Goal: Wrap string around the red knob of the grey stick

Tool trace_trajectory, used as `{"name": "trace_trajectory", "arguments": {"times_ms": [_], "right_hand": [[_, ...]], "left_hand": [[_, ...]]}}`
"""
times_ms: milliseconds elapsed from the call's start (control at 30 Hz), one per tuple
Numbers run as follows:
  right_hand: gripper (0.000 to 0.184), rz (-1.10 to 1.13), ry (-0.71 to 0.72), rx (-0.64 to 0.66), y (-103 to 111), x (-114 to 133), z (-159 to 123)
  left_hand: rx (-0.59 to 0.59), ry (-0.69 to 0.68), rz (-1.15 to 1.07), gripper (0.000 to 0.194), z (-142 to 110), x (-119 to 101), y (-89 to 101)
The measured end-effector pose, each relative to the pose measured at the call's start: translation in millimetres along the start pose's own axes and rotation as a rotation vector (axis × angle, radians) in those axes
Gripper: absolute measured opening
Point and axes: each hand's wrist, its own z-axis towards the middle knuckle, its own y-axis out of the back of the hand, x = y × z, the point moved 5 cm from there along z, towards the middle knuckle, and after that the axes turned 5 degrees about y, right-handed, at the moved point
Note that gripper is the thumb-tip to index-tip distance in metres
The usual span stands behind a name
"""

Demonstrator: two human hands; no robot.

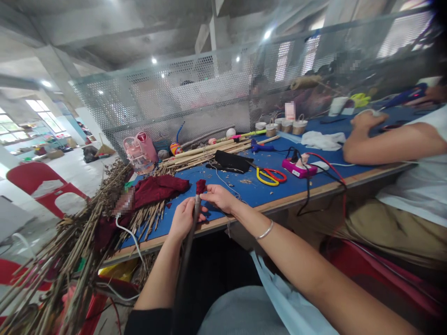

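My left hand is closed around a long thin stick that runs down past my lap. A small piece of dark red cloth sits at the stick's upper end. My right hand is closed there, with thumb and fingers pinching the stick just below the red cloth. Light thread hangs near my right wrist. A larger dark red cloth lies crumpled on the blue table, left of my hands. Scissors with yellow and red handles lie beyond my right hand.
Bundles of dry stalks lean over the table's left end. Thin sticks, a black cloth, a blue glue gun and a magenta power strip lie across it. A co-worker's arm rests at right; a perforated screen stands behind.
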Motion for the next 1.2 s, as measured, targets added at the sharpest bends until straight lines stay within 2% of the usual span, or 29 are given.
{"name": "trace_trajectory", "arguments": {"times_ms": [67,133,167,233,300,333,500,633,700,800,867,1033,1200], "right_hand": [[0.027,0.001,0.002,-0.002,0,0,-1],[0.029,-0.019,0.0,-0.002,1,-1,-1],[0.03,-0.034,0.0,-0.005,2,-2,-1],[0.031,-0.06,0.006,-0.014,4,-4,0],[0.03,-0.068,0.01,-0.015,5,-4,0],[0.03,-0.068,0.006,-0.008,4,-4,0],[0.032,-0.056,-0.018,0.016,2,-3,-1],[0.032,-0.035,0.003,0.016,3,-4,0],[0.032,-0.046,0.011,0.021,4,-6,0],[0.034,-0.053,0.013,0.045,6,-8,1],[0.034,-0.05,0.012,0.049,8,-10,1],[0.034,-0.056,0.015,0.018,10,-11,3],[0.034,-0.128,0.074,-0.118,13,-7,0]], "left_hand": [[-0.13,-0.048,0.04,0.051,-5,-2,1.5],[-0.303,-0.158,0.162,0.064,-15,-8,4.1],[-0.373,-0.221,0.241,0.062,-20,-12,4.3],[-0.443,-0.29,0.33,0.041,-27,-16,4.0],[-0.418,-0.261,0.278,0.025,-26,-12,4.7],[-0.392,-0.229,0.225,0.025,-23,-9,5.8],[-0.247,-0.134,0.042,0.044,-6,4,10.1],[-0.159,-0.1,-0.041,0.058,-4,6,7.4],[-0.181,-0.159,0.013,0.059,-7,3,6.1],[-0.258,-0.368,0.266,0.051,-15,-6,2.8],[-0.288,-0.446,0.386,0.043,-18,-8,0.2],[-0.28,-0.385,0.385,0.029,-16,-7,-1.4],[-0.295,-0.364,0.378,0.027,-17,-7,-1.9]]}}
